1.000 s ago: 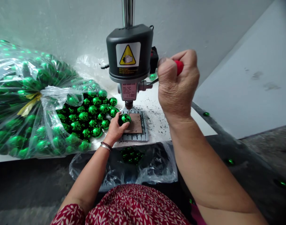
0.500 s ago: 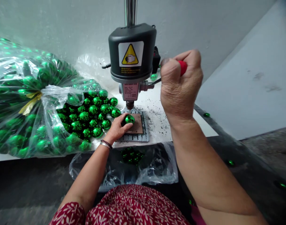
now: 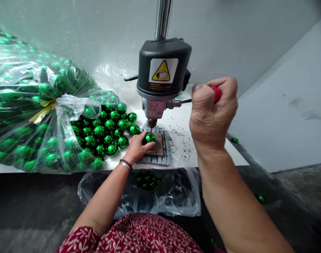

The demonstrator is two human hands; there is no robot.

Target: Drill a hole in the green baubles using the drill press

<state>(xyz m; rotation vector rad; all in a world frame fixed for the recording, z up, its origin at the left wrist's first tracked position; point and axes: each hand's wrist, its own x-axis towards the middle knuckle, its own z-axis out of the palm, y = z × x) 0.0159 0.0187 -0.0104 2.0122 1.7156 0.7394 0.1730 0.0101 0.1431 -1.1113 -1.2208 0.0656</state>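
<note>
My left hand (image 3: 138, 146) is closed round the side of a shiny green bauble (image 3: 151, 138), thumb in front and fingers behind. The bauble rests on a brown board (image 3: 158, 147) lying on the grey slotted base plate (image 3: 164, 160) of a small bench drill press (image 3: 164, 66). Directly above the bauble is the drill chuck (image 3: 151, 123), its thin bit close to or touching the ball's top; I cannot tell which. At the right, my right hand (image 3: 214, 110) is wrapped in a fist round the red grip of the drill press lever (image 3: 217, 94).
Several green baubles (image 3: 110, 124) spill from a big clear plastic bag (image 3: 26, 105) tied with yellow ribbon, left of the press. Dark shavings (image 3: 180, 140) litter the white tabletop. Below its front edge, a plastic-lined container (image 3: 171, 189) holds more baubles. Stray baubles (image 3: 261, 199) lie at right.
The whole view has tilted and shifted, so the press and both hands appear farther right and lower. Both hands keep their holds, and the bauble stays under the chuck.
</note>
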